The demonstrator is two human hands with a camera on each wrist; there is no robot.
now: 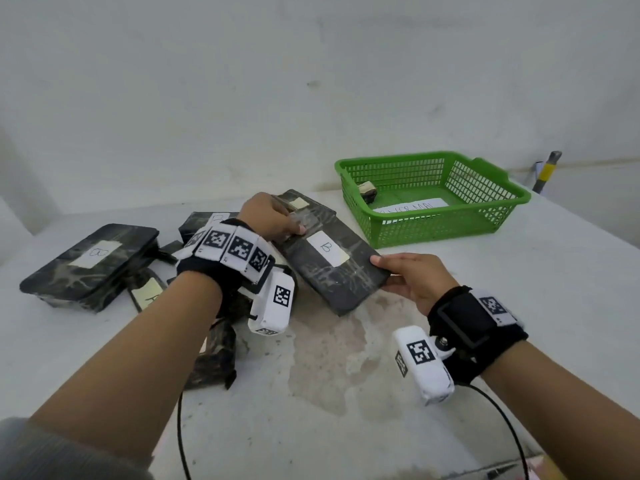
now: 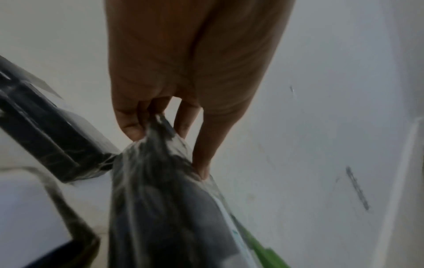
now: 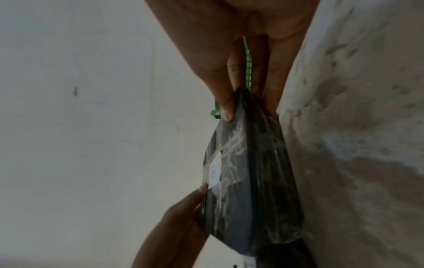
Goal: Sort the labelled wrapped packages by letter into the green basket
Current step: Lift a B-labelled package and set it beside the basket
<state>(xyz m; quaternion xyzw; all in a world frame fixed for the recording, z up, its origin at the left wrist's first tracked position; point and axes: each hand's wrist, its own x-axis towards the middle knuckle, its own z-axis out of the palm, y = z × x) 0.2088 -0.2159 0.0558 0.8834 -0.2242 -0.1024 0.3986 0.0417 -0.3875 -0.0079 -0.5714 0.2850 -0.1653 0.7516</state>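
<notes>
A flat black wrapped package point(image 1: 332, 268) with a white label marked B is held over the table's middle, tilted. My left hand point(image 1: 273, 220) pinches its far left corner, thumb on top; the left wrist view shows the fingers point(image 2: 135, 125) clamped on the package's point(image 2: 160, 190) wrapped edge. My right hand point(image 1: 412, 275) grips the near right corner, thumb on top and fingers below, as the right wrist view shows on the package point(image 3: 247, 181). The green basket point(image 1: 485, 209) stands at the back right with a small wrapped package point(image 1: 367, 187) and a white paper inside.
More black wrapped packages lie to the left: a large one labelled B point(image 1: 90, 265), another point(image 1: 204, 223) behind my left wrist, one point(image 1: 311, 206) under the held package, smaller ones near my left forearm. The table is white and stained. A wall stands behind.
</notes>
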